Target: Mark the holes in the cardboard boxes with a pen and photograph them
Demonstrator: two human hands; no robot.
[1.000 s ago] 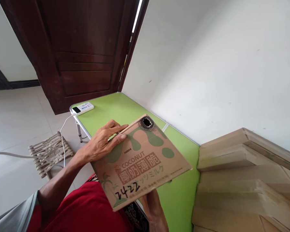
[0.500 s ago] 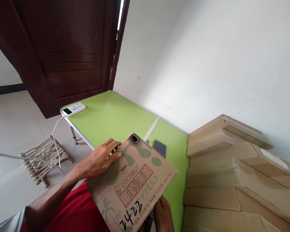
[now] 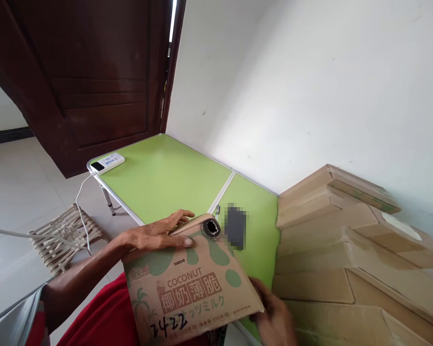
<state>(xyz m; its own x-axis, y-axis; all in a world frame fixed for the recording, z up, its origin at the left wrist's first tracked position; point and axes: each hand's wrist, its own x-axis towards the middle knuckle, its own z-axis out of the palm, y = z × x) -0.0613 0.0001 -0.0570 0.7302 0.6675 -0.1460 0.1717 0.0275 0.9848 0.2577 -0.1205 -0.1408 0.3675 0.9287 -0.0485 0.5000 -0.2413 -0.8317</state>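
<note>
I hold a flattened brown cardboard box point(image 3: 191, 288) printed with green shapes, the word COCONUT and a handwritten number, tilted above my lap at the near edge of a green table point(image 3: 166, 178). My left hand point(image 3: 159, 233) grips its upper left edge, thumb on the printed face and fingers along the top. My right hand point(image 3: 274, 317) holds the lower right corner, motion-blurred. A round dark hole sits at the box's top corner.
A stack of flattened cardboard boxes point(image 3: 346, 250) fills the right side against the white wall. A blurred dark item point(image 3: 235, 226) lies on the table. A white device point(image 3: 107, 162) with a cable sits at the far table corner. A woven stool point(image 3: 63, 233) stands on the floor before a dark wooden door point(image 3: 94, 72).
The box has turned so its print reads more level and its top edge has lifted. My right hand slid from under the bottom edge to the lower right corner.
</note>
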